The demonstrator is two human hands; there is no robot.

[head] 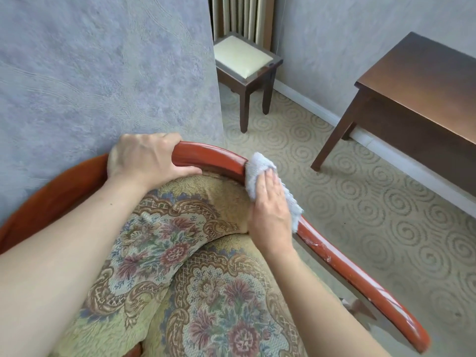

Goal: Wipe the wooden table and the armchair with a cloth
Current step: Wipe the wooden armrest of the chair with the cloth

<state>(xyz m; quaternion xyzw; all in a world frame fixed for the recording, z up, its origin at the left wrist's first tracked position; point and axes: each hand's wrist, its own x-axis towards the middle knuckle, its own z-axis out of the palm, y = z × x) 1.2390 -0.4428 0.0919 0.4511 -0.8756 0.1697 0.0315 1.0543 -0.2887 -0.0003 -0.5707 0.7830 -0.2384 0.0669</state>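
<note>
The armchair has a curved red-brown wooden rail [211, 157] and floral upholstery [180, 253]; it fills the lower half of the view. My left hand [144, 157] grips the top of the rail, fingers curled over it. My right hand [270, 210] presses a pale grey cloth [257, 168] against the rail where it bends down to the right arm; its fingers lie fairly straight over the cloth. The dark wooden table [422, 81] stands at the right, against the wall.
A small dark stool [244, 57] with a cream cushion stands in the far corner below a radiator. A grey-blue wall [103, 73] is right behind the chair. Beige carpet [360, 202] with spiral patterns lies between chair, stool and table.
</note>
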